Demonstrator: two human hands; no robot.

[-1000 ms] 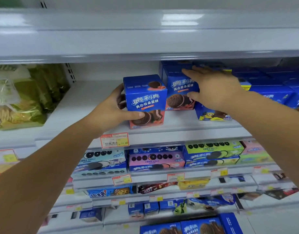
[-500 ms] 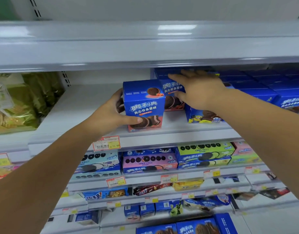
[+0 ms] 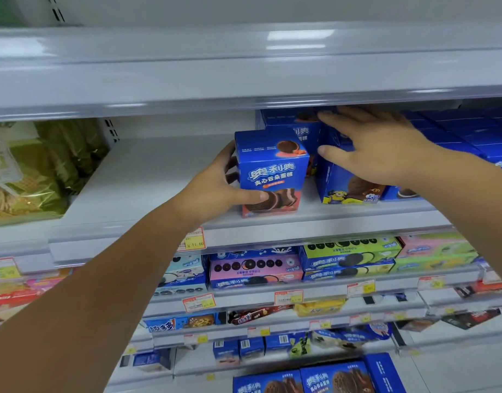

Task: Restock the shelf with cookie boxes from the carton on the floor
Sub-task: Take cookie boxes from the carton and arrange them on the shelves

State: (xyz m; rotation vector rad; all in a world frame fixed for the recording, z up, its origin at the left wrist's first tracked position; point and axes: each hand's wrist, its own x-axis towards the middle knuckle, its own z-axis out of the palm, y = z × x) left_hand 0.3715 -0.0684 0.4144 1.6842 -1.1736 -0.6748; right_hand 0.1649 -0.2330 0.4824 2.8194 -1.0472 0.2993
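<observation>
The left hand (image 3: 215, 185) grips the cookie box (image 3: 272, 168): thumb laid across the lower front face, fingers curled round the left side panel; the box stands upright on the shelf (image 3: 147, 199), base near the front lip, immediately right of that palm; the right hand (image 3: 380, 148) is spread wide, fingers straight, holding nothing, palm laid against the stacked blue boxes (image 3: 293, 129) just right of the gripped box; beneath the right palm stands a box with a yellow cartoon figure (image 3: 349, 191), resting on the shelf just beside the gripped box; further blue boxes (image 3: 471, 137) extend right of the right wrist; below the left wrist a price tag (image 3: 194, 239) sits on the shelf lip; well left of the left hand lie green wafer packs (image 3: 31, 180); below both forearms, lower tiers carry flat cookie packs (image 3: 255, 268).
</observation>
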